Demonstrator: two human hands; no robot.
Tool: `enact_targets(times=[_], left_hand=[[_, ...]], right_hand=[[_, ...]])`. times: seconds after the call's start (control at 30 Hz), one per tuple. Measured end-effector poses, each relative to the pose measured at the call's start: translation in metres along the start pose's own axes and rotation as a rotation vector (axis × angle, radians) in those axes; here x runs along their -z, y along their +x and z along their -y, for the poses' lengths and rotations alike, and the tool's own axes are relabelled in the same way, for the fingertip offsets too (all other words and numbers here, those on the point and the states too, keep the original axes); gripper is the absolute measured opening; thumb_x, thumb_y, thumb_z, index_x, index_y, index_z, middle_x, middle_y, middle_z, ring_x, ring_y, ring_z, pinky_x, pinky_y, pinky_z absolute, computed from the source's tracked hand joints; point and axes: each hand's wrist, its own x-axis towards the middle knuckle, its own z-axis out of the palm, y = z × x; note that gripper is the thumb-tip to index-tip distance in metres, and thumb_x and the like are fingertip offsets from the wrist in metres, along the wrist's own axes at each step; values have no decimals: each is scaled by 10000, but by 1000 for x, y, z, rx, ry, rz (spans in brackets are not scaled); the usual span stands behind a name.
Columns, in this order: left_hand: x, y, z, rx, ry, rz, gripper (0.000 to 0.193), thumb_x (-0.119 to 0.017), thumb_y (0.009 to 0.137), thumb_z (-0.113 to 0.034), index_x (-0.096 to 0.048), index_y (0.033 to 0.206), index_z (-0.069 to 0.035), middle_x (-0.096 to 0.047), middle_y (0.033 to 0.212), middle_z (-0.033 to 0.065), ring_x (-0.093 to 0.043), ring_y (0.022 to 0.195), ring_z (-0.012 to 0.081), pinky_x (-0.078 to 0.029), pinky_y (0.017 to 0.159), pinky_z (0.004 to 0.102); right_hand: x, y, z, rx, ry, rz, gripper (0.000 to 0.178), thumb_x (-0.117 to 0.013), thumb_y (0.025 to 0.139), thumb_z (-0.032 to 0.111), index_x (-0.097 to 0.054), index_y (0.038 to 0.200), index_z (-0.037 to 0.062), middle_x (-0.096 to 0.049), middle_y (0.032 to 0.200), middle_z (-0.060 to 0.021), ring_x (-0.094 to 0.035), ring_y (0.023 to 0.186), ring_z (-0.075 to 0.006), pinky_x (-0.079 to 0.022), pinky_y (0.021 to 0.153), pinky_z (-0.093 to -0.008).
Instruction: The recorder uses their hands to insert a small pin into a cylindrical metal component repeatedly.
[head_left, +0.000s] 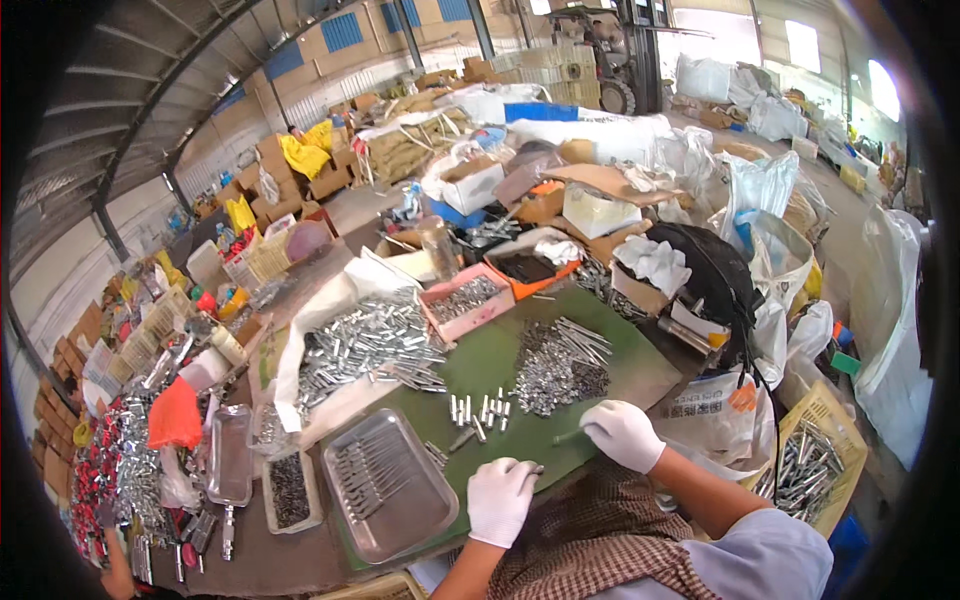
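Observation:
Both my hands wear white gloves over a green mat (pixel 500 360). My left hand (pixel 500 497) is curled near the mat's front edge, pinching a small metal piece next to a steel tray (pixel 390 485) that holds several long metal pins. My right hand (pixel 622 433) grips a thin metal rod that points left toward a row of small upright metal cylinders (pixel 482 410). A heap of small metal parts (pixel 558 368) lies just beyond my right hand.
A white sack spread with long metal pieces (pixel 370 345) lies left of the mat. A pink box (pixel 465 300) and an orange box (pixel 525 268) of parts stand behind. Small trays (pixel 232 455) sit far left. A yellow basket (pixel 812 455) of rods is at right.

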Motion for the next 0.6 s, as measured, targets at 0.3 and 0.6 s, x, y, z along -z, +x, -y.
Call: enact_targets(times=[0.3,0.6], left_hand=[[-15,10,-5,54,67,-76,142,-736,832,-213,-704,945,-133,-647,893,88,-613,841,333,-470,764,469],[-13,3,-4,118,-73,-39,133,-773,794,-180,-698,883,-113,-657,862,62,-620,818,304,-481,751,440]], right_hand=[[16,13,4,69,-137,198,42,-670,865,117,-681,905,115,-647,866,-97,-633,896,-338,-493,822,-451],[4,10,8,92,-104,240,108,-717,831,73,-681,919,124,-679,941,-60,-637,943,-318,-489,850,-440]])
